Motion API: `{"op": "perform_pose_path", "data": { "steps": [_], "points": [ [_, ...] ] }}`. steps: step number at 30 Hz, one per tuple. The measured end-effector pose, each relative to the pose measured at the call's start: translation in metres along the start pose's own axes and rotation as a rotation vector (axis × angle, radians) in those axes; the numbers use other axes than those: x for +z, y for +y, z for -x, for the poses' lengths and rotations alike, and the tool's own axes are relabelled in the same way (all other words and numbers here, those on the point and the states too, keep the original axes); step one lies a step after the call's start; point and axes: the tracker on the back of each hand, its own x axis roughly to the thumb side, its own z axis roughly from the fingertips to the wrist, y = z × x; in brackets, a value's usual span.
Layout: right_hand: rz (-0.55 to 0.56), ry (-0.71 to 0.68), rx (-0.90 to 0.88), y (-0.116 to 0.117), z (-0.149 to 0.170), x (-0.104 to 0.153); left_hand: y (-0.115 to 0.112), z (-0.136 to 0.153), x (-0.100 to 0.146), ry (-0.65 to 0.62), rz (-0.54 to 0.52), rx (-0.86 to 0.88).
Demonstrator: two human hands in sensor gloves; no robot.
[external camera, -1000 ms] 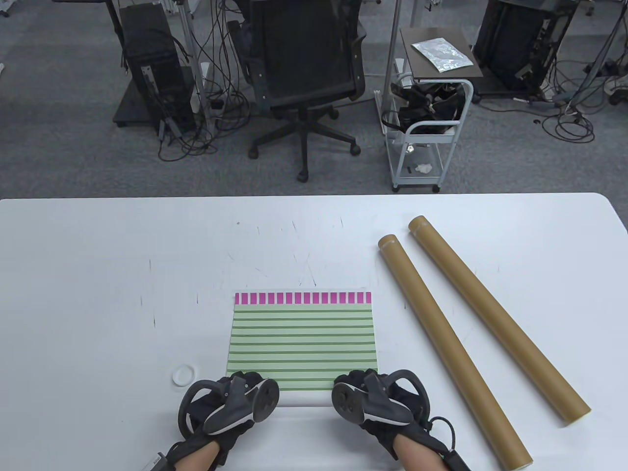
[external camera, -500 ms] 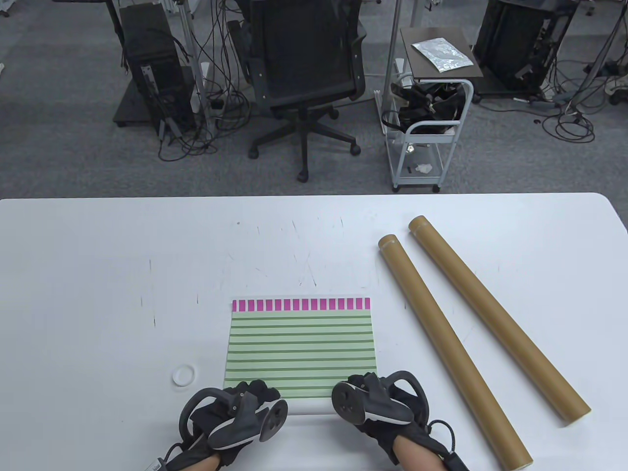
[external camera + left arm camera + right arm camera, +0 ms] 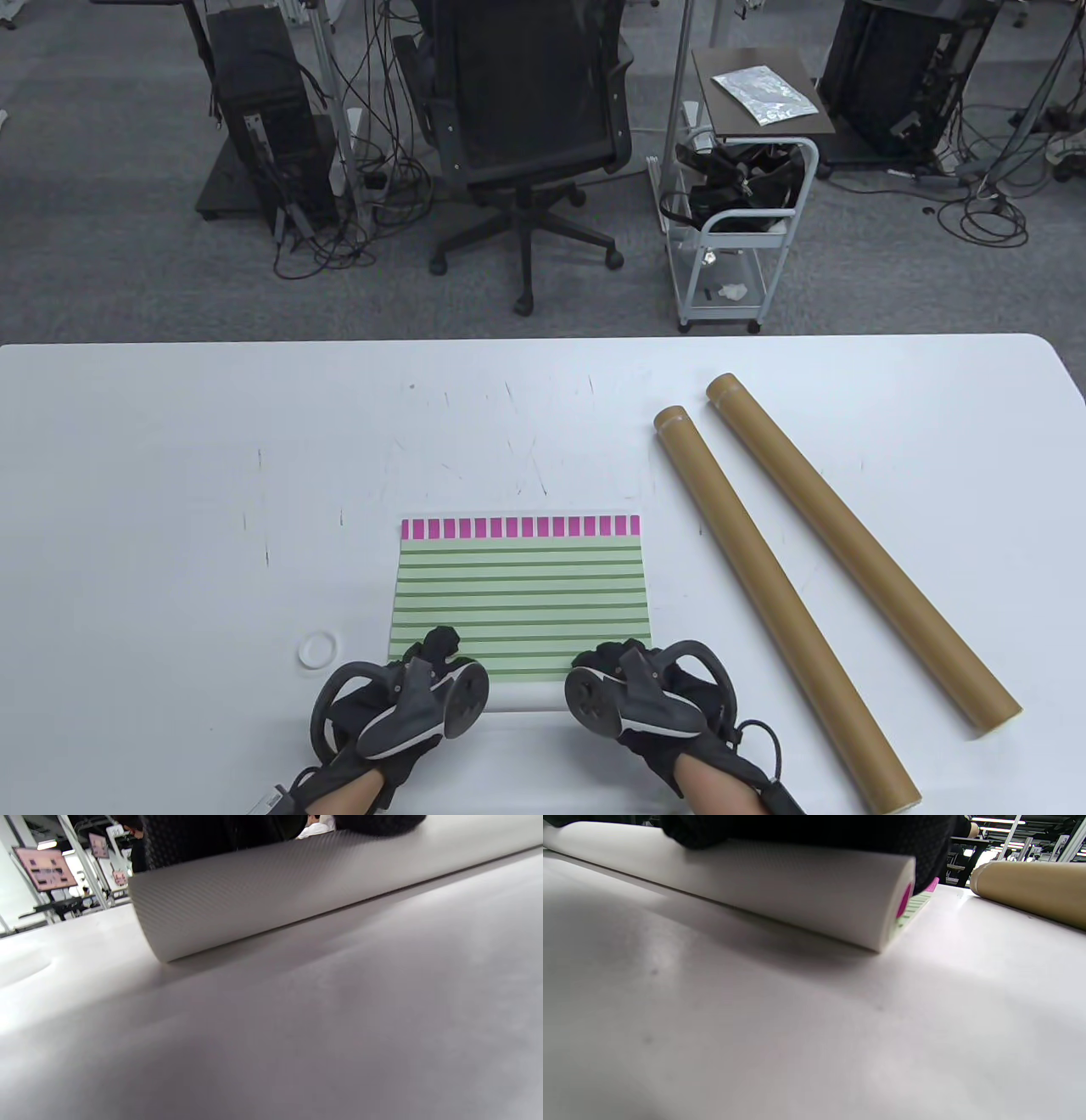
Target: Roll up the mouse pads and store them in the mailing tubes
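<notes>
Table view: both hands, left hand and right hand, curled over mouse pad roll, long axis nine-to-three, flat part at twelve, mailing tubes toward two.

Even, bright overhead lighting is recorded in the table view; the white counter is evenly lit, with short soft shadows. Both wrist views are soft and blurred in the foreground. Background lamps are overexposed.
</notes>
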Motion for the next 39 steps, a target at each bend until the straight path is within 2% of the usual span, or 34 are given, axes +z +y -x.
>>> {"op": "perform_pose_path", "data": {
  "steps": [2,7,9,11,15,17,21,27,30,32,35,39],
  "points": [
    [-0.001,0.000,-0.002,0.000,0.000,0.000,0.001,-0.002,0.004,-0.005,-0.053,-0.044],
    [-0.002,-0.003,0.015,-0.002,-0.001,0.000,0.000,-0.001,0.005,-0.031,-0.004,-0.013],
    [0.083,-0.024,0.026,-0.008,-0.005,0.005,0.000,-0.002,0.004,-0.031,-0.033,-0.071],
    [0.098,-0.034,0.035,-0.013,-0.008,0.006,0.000,-0.003,0.004,-0.030,-0.030,-0.069],
    [0.058,-0.015,0.112,-0.006,-0.011,-0.001,0.000,-0.001,0.002,-0.028,-0.028,-0.054],
    [0.042,-0.013,0.088,-0.006,-0.011,-0.002,0.001,-0.001,0.002,-0.033,-0.029,-0.059],
    [0.002,-0.047,0.020,-0.007,-0.010,0.002,0.004,0.002,0.004,-0.081,0.039,0.011],
    [0.014,-0.027,-0.017,-0.004,-0.007,0.000,0.004,-0.007,0.008,-0.099,0.030,-0.067],
    [0.014,-0.017,-0.020,-0.003,-0.005,-0.002,0.004,-0.007,0.011,-0.097,0.010,-0.046],
    [0.018,-0.021,-0.039,-0.003,-0.003,-0.002,0.004,-0.003,0.008,-0.053,-0.017,-0.031],
    [0.016,-0.033,-0.078,-0.004,-0.001,0.002,0.003,0.004,0.003,-0.025,0.037,0.133],
    [0.060,-0.042,-0.009,-0.007,-0.004,0.007,0.003,0.004,0.001,-0.014,0.028,0.073]
  ]
}}
